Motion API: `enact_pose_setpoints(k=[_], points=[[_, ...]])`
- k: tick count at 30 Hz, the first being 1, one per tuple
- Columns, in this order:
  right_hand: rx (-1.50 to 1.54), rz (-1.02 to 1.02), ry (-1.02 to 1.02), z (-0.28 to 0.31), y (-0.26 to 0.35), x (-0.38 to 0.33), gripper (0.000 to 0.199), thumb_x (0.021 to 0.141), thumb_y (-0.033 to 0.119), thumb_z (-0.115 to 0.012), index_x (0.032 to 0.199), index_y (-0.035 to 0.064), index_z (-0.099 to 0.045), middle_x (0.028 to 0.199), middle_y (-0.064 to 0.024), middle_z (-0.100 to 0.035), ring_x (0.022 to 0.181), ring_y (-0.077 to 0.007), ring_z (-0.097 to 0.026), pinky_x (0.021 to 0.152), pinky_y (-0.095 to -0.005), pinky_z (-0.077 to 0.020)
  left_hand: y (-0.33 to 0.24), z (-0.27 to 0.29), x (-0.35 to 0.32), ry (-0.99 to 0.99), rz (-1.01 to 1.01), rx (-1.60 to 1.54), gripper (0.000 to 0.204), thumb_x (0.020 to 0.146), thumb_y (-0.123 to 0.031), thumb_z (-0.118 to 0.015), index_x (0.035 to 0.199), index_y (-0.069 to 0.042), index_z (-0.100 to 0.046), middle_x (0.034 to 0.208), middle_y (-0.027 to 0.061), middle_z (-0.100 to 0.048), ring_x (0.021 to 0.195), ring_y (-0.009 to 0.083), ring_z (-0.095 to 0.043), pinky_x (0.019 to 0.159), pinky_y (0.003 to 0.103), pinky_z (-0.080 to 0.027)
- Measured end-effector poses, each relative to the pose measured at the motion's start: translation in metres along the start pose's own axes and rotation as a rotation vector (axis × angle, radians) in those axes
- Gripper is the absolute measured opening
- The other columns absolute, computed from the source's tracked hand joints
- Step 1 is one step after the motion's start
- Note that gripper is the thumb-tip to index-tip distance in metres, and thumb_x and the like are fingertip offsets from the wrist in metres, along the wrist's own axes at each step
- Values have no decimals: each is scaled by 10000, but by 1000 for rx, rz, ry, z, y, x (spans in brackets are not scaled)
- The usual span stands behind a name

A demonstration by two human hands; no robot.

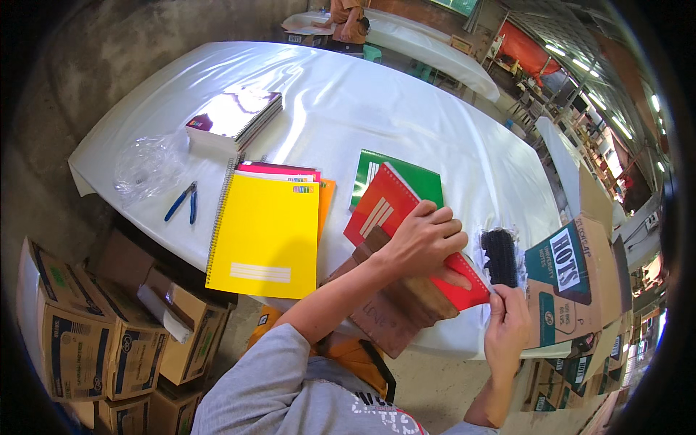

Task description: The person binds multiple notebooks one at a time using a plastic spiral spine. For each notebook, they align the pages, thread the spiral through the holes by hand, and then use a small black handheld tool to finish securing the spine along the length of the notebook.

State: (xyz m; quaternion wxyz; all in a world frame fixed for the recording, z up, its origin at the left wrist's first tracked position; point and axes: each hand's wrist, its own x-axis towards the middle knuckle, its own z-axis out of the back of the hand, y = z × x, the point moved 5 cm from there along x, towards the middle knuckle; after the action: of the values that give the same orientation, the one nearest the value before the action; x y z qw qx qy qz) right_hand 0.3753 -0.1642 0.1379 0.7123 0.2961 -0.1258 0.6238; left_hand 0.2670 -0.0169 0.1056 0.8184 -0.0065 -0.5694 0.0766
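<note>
A red notebook (380, 206) with a row of punched holes along one edge rests tilted on a brown wooden stand (395, 308) at the table's near edge. My left hand (428, 243) is closed over the notebook, thumb on its near part and fingers curled at the punched edge. Right at the lower end of that edge, my right hand (507, 322) is pinched, touching the corner; what lies between its fingertips is too small to tell. A green notebook (399, 174) lies partly under the red one. Black binding coils (500, 257) lie in clear plastic beside my right hand.
Left of the stand lie a yellow spiral notebook (264, 232) on other notebooks, blue-handled pliers (183, 203), crumpled clear plastic (152, 168) and a notebook stack (235, 119). An open carton (573, 283) stands right; cartons (76, 348) pile lower left. Another person (348, 22) stands far off.
</note>
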Motion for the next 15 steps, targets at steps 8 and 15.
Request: enact_pose_setpoints(k=[8,15], points=[[434,-219,-319,-11,-26,-35,325,682,83,-759,951,13,-591,710,-19,-440,645,-109,-434,564,-229,-355,-25,24,1,-103,27,-1,462,651,-533,-667,858,-132,-570,791,-16,-492,750,151,-485,743,305,-337],[408,-291,-291,-9,-15,-41,227,818,163,-642,983,11,-605,798,-31,-503,685,-115,-461,595,-228,-383,-39,-13,-17,55,-131,-76,379,744,-463,-607,920,-132,-558,754,5,-442,751,158,-469,815,337,-363]])
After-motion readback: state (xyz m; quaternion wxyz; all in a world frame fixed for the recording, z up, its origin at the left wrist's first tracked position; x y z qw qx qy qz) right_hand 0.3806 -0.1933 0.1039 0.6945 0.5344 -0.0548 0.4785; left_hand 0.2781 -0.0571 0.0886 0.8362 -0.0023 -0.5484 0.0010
